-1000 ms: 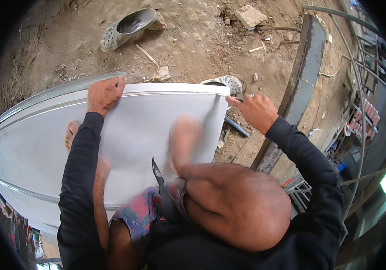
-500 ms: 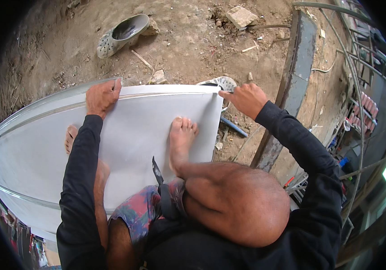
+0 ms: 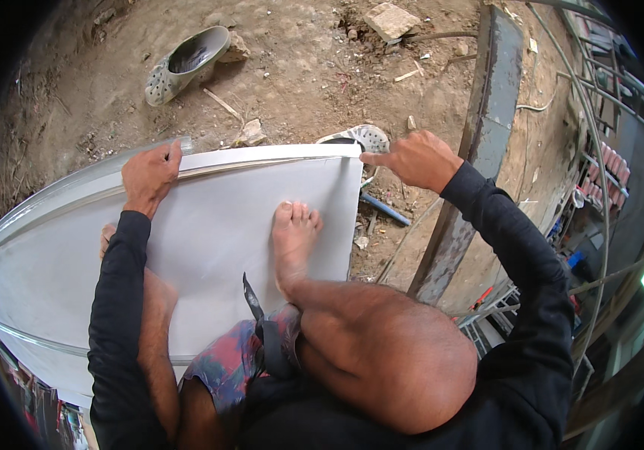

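A large white panel (image 3: 209, 247) lies beneath me, with a folded-looking rim along its far edge. A translucent, silvery strip (image 3: 59, 199) runs along the left part of that edge and ends beside my left thumb. My left hand (image 3: 151, 174) is closed over the edge and strip, its fingertips hidden on the far side. At the panel's far right corner, my right hand (image 3: 415, 160) holds the edge, index finger stretched to the corner and the other fingers curled; its thumb is mostly hidden. My bare right foot (image 3: 295, 236) presses flat on the panel, and my left foot is partly behind my forearm.
One grey clog (image 3: 187, 64) lies on the dirt ahead, another clog (image 3: 367, 139) just beyond the panel's right corner. A rusty grey metal beam (image 3: 498, 97) runs along the right. A blue pipe (image 3: 385, 208) and a broken stone block (image 3: 391, 21) lie on the ground.
My left hand has slid a little to the left along the edge. My right hand stays at the corner, its wrist slightly further right. The whole view has shifted slightly.
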### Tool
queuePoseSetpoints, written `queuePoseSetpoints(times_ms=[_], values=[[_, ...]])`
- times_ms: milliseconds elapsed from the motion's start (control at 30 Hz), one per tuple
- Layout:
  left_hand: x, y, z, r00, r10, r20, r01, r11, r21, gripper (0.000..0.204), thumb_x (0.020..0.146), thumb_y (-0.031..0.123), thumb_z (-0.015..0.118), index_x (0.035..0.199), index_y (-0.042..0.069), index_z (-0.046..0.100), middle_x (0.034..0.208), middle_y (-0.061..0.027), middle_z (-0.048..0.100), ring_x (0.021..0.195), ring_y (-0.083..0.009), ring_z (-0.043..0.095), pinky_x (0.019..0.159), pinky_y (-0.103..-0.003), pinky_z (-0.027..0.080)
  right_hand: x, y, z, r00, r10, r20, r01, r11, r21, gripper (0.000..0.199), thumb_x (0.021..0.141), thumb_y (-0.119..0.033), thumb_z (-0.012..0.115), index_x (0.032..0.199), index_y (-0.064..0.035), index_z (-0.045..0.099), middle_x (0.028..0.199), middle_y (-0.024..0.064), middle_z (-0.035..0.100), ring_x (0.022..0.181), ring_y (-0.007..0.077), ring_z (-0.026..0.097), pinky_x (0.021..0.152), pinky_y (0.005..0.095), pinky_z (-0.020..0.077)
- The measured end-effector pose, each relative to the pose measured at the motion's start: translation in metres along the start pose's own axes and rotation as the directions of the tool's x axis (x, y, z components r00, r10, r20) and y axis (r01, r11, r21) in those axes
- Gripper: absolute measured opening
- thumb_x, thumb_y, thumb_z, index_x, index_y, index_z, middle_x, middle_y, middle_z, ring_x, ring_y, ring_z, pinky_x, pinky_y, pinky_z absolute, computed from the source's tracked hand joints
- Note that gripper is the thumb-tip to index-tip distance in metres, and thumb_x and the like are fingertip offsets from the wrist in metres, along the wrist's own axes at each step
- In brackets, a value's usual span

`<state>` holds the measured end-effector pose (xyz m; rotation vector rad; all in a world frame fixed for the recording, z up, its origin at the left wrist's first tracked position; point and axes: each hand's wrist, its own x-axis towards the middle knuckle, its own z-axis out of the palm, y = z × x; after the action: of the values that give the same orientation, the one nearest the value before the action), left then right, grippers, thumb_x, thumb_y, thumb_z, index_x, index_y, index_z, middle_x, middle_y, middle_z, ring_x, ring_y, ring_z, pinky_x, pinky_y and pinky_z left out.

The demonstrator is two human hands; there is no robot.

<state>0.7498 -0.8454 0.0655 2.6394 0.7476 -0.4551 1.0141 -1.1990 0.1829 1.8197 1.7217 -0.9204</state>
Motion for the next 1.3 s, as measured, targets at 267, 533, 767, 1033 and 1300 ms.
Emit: queuePoseSetpoints(times_ms=[267, 533, 767, 1033, 1300], values=[[0.021, 0.018, 0.012, 0.889, 0.319, 0.329, -0.213, 0.923, -0.320, 0.054, 0.094, 0.053, 0.052, 0.080, 0.004, 0.068, 0.076, -0.0189, 0.066, 0.075, -0.0397, 0.063, 0.068, -0.048, 0.048, 0.010, -0.015, 0.014, 1.000, -0.004, -0.024, 0.006, 0.998, 0.060, 0.054, 0.092, -0.011, 0.053, 0.142, -0.0313, 0.050, 0.070, 0.0070, 0.060, 0.056, 0.0226, 0.064, 0.051, 0.0370, 0.0534], [0.048, 0.124, 0.046, 0.758, 0.525, 0.387, -0.302, 0.809, -0.505, 0.049, 0.098, 0.051, 0.047, 0.091, 0.009, 0.070, 0.080, -0.0184, 0.068, 0.080, -0.0402, 0.064, 0.071, -0.049, 0.048, 0.018, -0.025, 0.026, 0.995, 0.049, -0.086, -0.047, 0.999, 0.028, 0.055, 0.093, -0.014, 0.053, 0.144, -0.0333, 0.047, 0.079, 0.0064, 0.061, 0.060, 0.0224, 0.065, 0.055, 0.0357, 0.0527], [0.037, 0.117, 0.049, 0.801, 0.498, 0.333, -0.381, 0.852, -0.358, 0.052, 0.099, 0.053, 0.044, 0.084, 0.009, 0.067, 0.075, -0.0192, 0.065, 0.075, -0.0418, 0.062, 0.066, -0.052, 0.046, -0.025, -0.004, 0.048, 0.992, 0.105, -0.069, -0.101, 0.993, 0.060, 0.052, 0.096, -0.016, 0.052, 0.144, -0.0351, 0.047, 0.075, 0.0054, 0.060, 0.058, 0.0200, 0.064, 0.052, 0.0351, 0.0520], [0.039, 0.129, 0.043, 0.784, 0.546, 0.296, -0.471, 0.833, -0.291, 0.050, 0.099, 0.053, 0.044, 0.083, 0.010, 0.065, 0.073, -0.0175, 0.066, 0.073, -0.0393, 0.064, 0.065, -0.050, 0.047, -0.015, -0.003, 0.054, 0.993, 0.096, -0.064, -0.098, 0.995, -0.022, 0.048, 0.099, -0.019, 0.049, 0.144, -0.0367, 0.045, 0.076, 0.0056, 0.062, 0.055, 0.0189, 0.063, 0.049, 0.0352, 0.0510], [0.055, 0.051, 0.042, 0.760, 0.648, 0.051, -0.624, 0.749, -0.221, 0.037, 0.102, 0.041, 0.043, 0.105, 0.017, 0.071, 0.087, -0.0097, 0.071, 0.081, -0.0295, 0.068, 0.066, -0.044, 0.052, -0.068, 0.066, 0.034, 0.989, 0.116, -0.090, -0.109, 0.991, 0.077, 0.059, 0.091, -0.009, 0.051, 0.145, -0.0324, 0.048, 0.073, 0.0085, 0.058, 0.068, 0.0261, 0.059, 0.059, 0.0380, 0.0477]])
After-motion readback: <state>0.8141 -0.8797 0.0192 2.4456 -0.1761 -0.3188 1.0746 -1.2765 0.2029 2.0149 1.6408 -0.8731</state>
